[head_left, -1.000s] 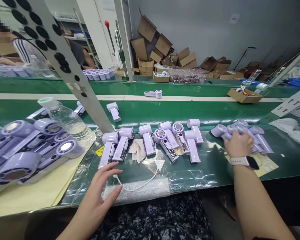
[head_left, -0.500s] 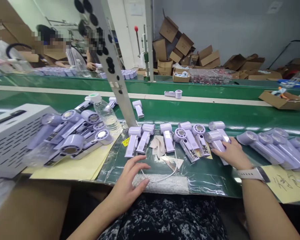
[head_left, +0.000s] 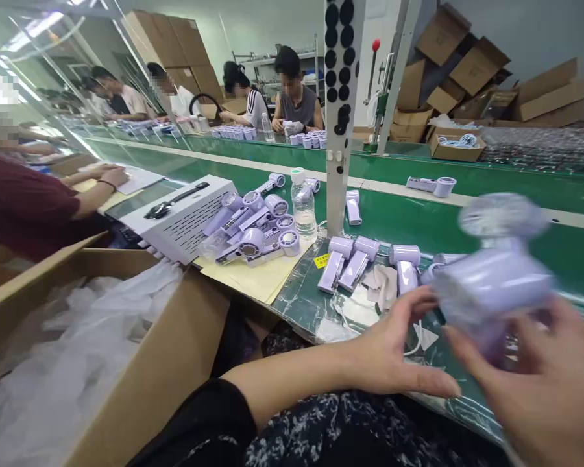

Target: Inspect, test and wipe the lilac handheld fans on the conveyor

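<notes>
Lilac handheld fans [head_left: 501, 285], smeared by motion, are lifted off the bench in my right hand [head_left: 549, 376]; it seems to be two, one behind the other. My left hand [head_left: 394, 350] holds nothing; its thumb and fingers are spread just left of them. Beyond it a row of similar fans [head_left: 355, 263] lies on the green bench, beside a crumpled beige cloth [head_left: 384, 285] and a white cable [head_left: 420, 337]. Further left, a heap of fans [head_left: 253, 227] rests on yellow paper [head_left: 233, 277].
A water bottle [head_left: 304, 211] and a slotted white metal case [head_left: 175, 217] stand by the heap. At lower left is a cardboard box [head_left: 175, 331] of plastic bags. A perforated post [head_left: 339, 130] rises from the bench. Another person's arm [head_left: 90, 194] shows at left; more people sit across.
My right hand has picked up fans from the bench and brought them up and toward my left hand, which has moved right. The view has swung left, showing the cardboard box.
</notes>
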A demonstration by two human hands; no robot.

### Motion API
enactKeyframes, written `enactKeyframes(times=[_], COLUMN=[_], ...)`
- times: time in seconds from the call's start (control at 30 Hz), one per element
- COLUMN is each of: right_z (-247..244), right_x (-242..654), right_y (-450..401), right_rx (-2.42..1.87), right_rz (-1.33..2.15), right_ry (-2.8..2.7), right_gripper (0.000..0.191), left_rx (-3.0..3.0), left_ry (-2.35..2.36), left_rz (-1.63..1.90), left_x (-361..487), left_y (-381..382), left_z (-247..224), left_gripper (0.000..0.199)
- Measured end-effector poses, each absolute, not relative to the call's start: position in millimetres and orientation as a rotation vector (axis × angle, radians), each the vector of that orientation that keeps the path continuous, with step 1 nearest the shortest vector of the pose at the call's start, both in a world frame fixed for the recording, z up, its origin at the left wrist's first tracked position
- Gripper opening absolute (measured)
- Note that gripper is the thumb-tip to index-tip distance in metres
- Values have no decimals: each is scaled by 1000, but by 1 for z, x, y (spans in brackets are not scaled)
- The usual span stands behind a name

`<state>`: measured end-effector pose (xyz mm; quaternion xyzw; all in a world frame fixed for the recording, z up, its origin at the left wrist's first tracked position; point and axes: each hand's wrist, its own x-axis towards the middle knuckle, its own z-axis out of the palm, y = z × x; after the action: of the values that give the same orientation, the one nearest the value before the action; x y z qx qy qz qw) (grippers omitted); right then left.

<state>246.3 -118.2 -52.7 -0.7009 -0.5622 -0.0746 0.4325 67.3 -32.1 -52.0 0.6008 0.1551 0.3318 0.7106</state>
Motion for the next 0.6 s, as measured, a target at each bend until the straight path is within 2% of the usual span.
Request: enactKeyframes(times=[0.07,0.17,0.23,0.37,0.47,0.6], right_z=[-43,-43,-51,-76,-91,-87], right_x=[203,173,166,148,129,122], right_y=[-100,-86,-84,-68,-46,-43], right_rx=[-1520,-1383,-1327,-1586,-1793,-1637], right_rz=[-175,-123,28,449,527,783], right_ry=[-1578,-1779,-1905,-1918,-1864,-1968], right_gripper=[34,34,30,41,25,14], left_rx=[1097,900,790,817,887,863], left_ry=[382,454,514,667,633,568], left_rz=[883,990,1072,1293,1351,1364], left_x=[76,62,38,-13,-35,-41], left_y=[-39,-35,-23,6,18,20], left_z=[-57,-64,-68,-73,-70,-63], left_gripper=[94,85,81,78,82,84])
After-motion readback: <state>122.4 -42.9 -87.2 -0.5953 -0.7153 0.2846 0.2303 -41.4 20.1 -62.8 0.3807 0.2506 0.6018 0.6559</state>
